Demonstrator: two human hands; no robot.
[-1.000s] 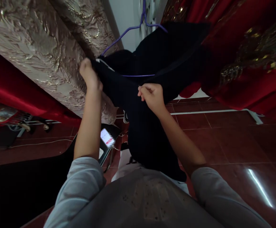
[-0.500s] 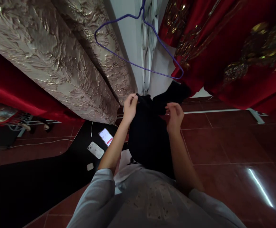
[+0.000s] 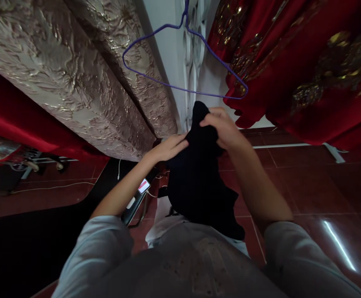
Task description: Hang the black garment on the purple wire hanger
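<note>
A black garment [image 3: 199, 182] hangs bunched in front of me, down to my waist. My right hand [image 3: 222, 128] is closed around its top edge, holding it up. My left hand [image 3: 168, 149] lies against the garment's left side with its fingers stretched along the cloth. Above both hands an empty purple wire hanger [image 3: 180, 62] hangs from a point out of view.
Embossed silver-gold fabric [image 3: 75, 74] hangs at the left, red gold-embroidered cloth [image 3: 307, 70] at the right. A lit phone [image 3: 144, 186] rests on the edge of a black table [image 3: 44, 240]. Red floor tiles [image 3: 307, 186] and a white cable [image 3: 53, 187] lie below.
The black garment has come off the purple hanger, which now hangs bare. My hands dropped and gathered the cloth; the right hand rose to its top and the left moved to its side.
</note>
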